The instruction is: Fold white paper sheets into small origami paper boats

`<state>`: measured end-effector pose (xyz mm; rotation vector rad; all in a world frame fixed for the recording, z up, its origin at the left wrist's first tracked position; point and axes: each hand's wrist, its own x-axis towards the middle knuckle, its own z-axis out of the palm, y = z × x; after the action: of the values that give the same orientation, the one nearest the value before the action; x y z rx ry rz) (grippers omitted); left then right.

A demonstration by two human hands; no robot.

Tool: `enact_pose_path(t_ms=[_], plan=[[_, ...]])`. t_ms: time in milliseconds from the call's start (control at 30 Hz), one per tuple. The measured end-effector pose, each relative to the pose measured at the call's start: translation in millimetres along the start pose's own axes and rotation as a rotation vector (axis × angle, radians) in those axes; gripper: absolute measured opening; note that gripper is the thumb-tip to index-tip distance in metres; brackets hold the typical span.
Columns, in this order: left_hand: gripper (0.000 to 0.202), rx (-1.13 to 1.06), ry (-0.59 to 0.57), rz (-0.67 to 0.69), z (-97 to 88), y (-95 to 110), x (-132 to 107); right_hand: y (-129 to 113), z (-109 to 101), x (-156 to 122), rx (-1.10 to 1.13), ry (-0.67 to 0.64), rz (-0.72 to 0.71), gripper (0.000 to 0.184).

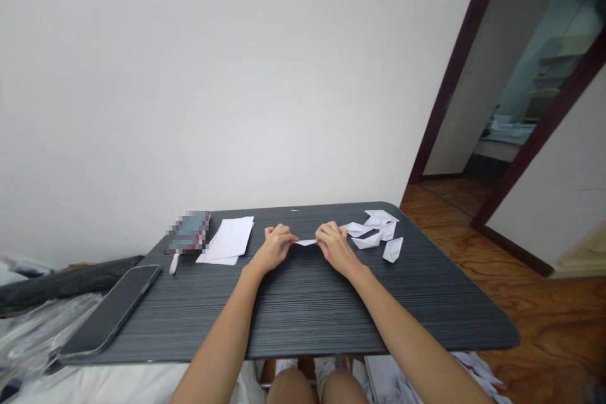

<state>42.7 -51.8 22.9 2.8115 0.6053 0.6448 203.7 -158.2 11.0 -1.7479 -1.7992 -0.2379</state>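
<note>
Between my two hands, over the middle of the dark table, is a small folded piece of white paper [307, 242]. My left hand [277, 245] pinches its left end and my right hand [334, 245] pinches its right end, so only the middle of the paper shows. To the right of my right hand lie several folded white paper boats [369, 240], some overlapping. Left of my left hand rests a small stack of flat white paper sheets [230, 240].
A blurred-out book-like item [189, 232] with a white strap [174, 263] lies at the back left of the table [312, 315]. A phone [113, 309] sits at the left edge. A white wall stands behind; a doorway [497, 88] opens at right.
</note>
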Motion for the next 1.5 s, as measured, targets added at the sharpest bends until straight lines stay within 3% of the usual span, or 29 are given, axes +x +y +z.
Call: enact_pose_path(t_ms=[200,433,567,767,1067,1167,1300,1433,1500], plan=[[0.022,-0.061,-0.137,0.094,2.9,-4.3,-1.1,2.8,-0.7,-5.2,-0.01,-0.153,-0.104,0.015],[0.01,-0.151,-0.171,0.1,2.2,-5.7,-1.6,8.0,5.1,-6.7,0.056,-0.171,-0.087,0.015],[0.017,-0.168,-0.156,0.0,4.0,-9.2,-0.7,13.8,12.8,-2.0,0.168,-0.168,0.034,0.02],[0.012,-0.274,-0.038,-0.186,14.7,-12.7,0.8,18.8,20.0,4.9,0.261,-0.164,0.274,0.015],[0.007,-0.14,-0.01,-0.123,22.4,-13.7,2.2,18.7,25.9,4.2,0.186,-0.181,0.353,0.008],[0.009,-0.045,0.012,-0.114,25.9,-13.5,1.7,14.8,27.5,1.1,0.133,-0.163,0.352,0.006],[0.015,0.062,0.05,-0.057,27.8,-7.9,1.3,-1.2,22.4,-3.6,-0.006,-0.089,0.309,0.022],[0.026,0.105,-0.068,0.113,24.7,1.3,3.0,-20.6,16.9,-6.7,-0.132,-0.143,0.07,0.03],[0.026,0.129,-0.132,0.183,23.0,7.6,3.7,-28.5,15.1,-8.4,-0.184,-0.196,0.025,0.03]])
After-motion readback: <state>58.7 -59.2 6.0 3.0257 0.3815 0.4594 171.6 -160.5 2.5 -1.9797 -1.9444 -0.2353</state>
